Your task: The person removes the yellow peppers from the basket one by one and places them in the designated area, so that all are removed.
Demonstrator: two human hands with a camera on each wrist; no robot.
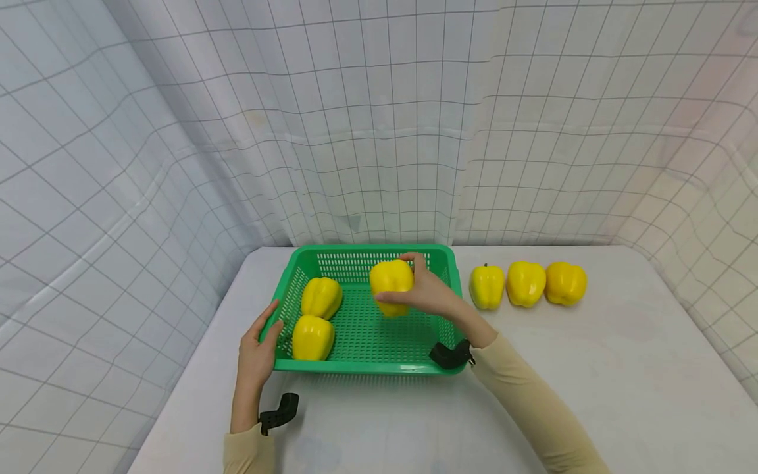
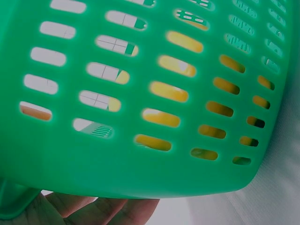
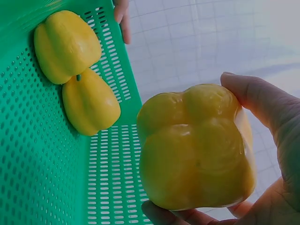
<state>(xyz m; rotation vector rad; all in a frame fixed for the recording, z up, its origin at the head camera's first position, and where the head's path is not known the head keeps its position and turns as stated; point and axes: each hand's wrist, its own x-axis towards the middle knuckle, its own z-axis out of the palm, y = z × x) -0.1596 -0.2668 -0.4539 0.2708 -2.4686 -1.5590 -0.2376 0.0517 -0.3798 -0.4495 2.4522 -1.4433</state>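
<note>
The right hand (image 1: 426, 289) holds a glossy yellow, blocky bell pepper (image 1: 391, 276) between thumb and parted fingers, over a green, rectangular, slotted plastic basket (image 1: 367, 367). The left hand (image 1: 258, 349) seems to grip the basket's left side, fingertips partly hidden. Two yellow peppers (image 1: 322, 298) lie inside at left; three similar peppers (image 1: 526, 284) sit on the white bench (image 1: 639, 368) to the right.

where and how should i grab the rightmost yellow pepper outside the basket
Grip the end pepper around its rounded body, probably across the near and far sides, coming from above and the right. Bare table lies to its right, while the middle pepper crowds its left side.
</note>
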